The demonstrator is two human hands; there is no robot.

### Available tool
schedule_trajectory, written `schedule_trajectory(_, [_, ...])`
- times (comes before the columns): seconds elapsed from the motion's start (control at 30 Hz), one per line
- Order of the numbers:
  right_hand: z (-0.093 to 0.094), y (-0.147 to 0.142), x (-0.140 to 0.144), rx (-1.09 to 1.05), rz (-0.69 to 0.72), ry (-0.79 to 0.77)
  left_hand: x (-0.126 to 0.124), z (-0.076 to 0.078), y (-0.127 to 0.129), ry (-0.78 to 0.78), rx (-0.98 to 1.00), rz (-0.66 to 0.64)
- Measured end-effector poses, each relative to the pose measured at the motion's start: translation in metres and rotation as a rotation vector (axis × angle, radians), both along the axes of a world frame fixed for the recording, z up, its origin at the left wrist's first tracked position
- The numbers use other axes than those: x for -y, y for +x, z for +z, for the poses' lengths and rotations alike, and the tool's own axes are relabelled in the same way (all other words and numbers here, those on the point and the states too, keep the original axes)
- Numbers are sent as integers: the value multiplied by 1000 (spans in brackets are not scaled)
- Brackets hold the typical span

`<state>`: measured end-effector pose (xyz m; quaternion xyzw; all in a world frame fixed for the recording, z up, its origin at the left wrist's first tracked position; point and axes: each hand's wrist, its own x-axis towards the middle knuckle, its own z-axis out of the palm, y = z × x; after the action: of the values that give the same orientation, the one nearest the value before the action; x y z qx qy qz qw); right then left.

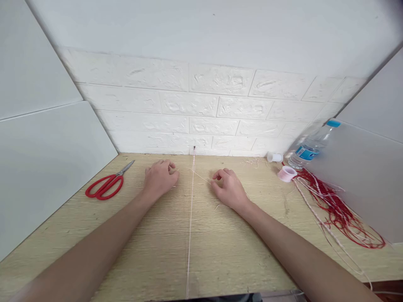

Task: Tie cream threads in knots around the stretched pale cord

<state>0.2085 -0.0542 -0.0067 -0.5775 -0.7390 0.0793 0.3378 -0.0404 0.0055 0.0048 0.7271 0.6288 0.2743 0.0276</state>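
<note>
A thin pale cord (190,218) runs taut from a small dark hole at the foot of the wall down to the table's front edge. Its upper part (194,158) looks thicker and pink-and-white, knotted or braided. To the right of the cord, my right hand (229,188) pinches a fine cream thread (201,178) that crosses the cord; a loose tail of it curls below the hand. My left hand (160,177) lies left of the cord, finger and thumb curled in a pinch, with a faint bit of thread at the tips.
Red-handled scissors (108,184) lie on the left of the wooden table (151,251). At right are a pink thread spool (287,173), a white spool (275,157), a water bottle (310,149) and a tangle of red cords (340,209). White panels (56,159) enclose both sides.
</note>
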Motion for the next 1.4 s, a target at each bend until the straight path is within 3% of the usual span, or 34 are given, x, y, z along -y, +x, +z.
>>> schedule_trajectory(0.17, [-3, -3, 0, -34, 62, 52, 8, 0, 11, 119, -32, -122])
schedule_trajectory(0.37, [3, -11, -2, -48, 116, 0, 17, -3, 24, 129, -130, -299])
schedule_trajectory(0.57, [17, -26, -30, 32, 134, -116, 16, -4, 24, 122, -134, -296])
schedule_trajectory(0.9, [-10, -34, -44, -48, 252, 33, 13, -3, 22, 119, -116, -303])
schedule_trajectory(1.4, [-13, -33, -51, -117, 173, 10, 9, -2, 16, 126, -91, -194])
